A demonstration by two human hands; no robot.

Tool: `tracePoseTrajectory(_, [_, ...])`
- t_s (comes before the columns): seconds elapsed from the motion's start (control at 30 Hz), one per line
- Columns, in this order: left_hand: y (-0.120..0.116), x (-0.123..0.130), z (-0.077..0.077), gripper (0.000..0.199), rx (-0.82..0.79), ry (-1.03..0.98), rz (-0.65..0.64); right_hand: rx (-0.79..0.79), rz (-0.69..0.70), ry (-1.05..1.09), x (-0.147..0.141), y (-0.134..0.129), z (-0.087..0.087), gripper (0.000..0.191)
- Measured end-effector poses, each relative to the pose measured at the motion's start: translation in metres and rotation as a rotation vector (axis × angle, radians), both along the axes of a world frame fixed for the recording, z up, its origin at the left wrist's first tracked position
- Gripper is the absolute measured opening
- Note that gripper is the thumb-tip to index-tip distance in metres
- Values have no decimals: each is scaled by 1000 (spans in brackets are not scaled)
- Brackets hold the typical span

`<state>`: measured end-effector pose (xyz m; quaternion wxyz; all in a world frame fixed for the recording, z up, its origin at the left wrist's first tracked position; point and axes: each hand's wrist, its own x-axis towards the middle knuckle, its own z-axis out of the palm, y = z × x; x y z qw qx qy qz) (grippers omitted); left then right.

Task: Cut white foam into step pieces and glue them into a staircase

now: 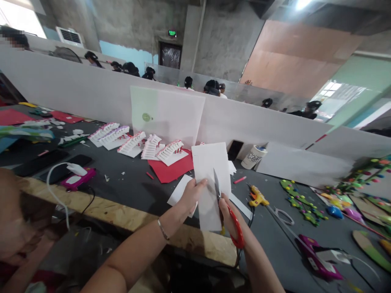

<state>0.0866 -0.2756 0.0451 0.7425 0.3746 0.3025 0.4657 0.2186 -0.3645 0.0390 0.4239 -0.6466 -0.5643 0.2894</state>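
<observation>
My left hand (193,196) pinches the left edge of a white sheet of paper (210,162), thumb on its front face. The sheet is held up above the table's front edge. In my right hand (226,211) is a pair of scissors with red handles (237,230). Their metal blades lie over the front of the sheet, pointing up and away. Whether the blades are cutting into the paper, I cannot tell. Behind my left hand another white piece of paper (180,191) lies on the table.
Several white slatted paper models (131,144) stand on the table, some by red paper (168,173). A yellow glue gun (258,196), a paper cup (253,158) and a phone (235,149) are to the right. Purple power strips (320,258) trail cables. A person sits at left.
</observation>
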Motion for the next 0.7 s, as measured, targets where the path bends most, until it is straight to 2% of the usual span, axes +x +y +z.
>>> tracePoseTrajectory(0.1, [8,-14,9,53,51,122,-111,-37,-5,11,2,-6,1,68])
tracePoseTrajectory(0.2, [20,-20,22,57,118,120,-57,-53,11,8,3,-12,3,69])
tracePoseTrajectory(0.3, [26,-15,30,53,151,54,-3,-60,-1,41,5,-16,0,73])
tracePoseTrajectory(0.4, [25,-4,27,46,165,-40,63,-72,-79,78,6,-18,-8,80])
tracePoseTrajectory(0.5, [20,4,19,41,165,-48,165,-70,-81,92,3,-20,-11,79])
tracePoseTrajectory(0.6, [16,6,13,38,164,-11,242,-45,-29,55,-4,-20,-7,75])
tracePoseTrajectory(0.7, [15,7,14,36,168,7,258,-62,-56,-22,-9,-19,-2,82])
